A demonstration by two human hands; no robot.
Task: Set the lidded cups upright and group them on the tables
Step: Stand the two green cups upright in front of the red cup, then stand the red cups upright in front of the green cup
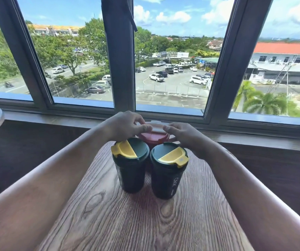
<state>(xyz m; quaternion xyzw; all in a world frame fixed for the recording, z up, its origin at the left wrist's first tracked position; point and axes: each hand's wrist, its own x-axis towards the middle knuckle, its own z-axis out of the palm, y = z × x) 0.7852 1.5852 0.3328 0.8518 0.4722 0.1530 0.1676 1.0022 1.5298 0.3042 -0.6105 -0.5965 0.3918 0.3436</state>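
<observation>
Three lidded cups stand upright, grouped at frame centre. Left dark cup [130,171] and right dark cup [169,173] sit side by side, nearly touching, each with a yellow flap shut; contents not visible. Red cup [153,137] stands just behind them, mostly hidden. Left hand [125,126] and right hand [186,135] rest fingertips on the red cup's lid from either side, grasping its rim lightly. Wood-grain table [136,220] fills the lower frame; its far edge lies just behind the cups, below the window [120,57]. Bare tabletop lies in front of the cups.
</observation>
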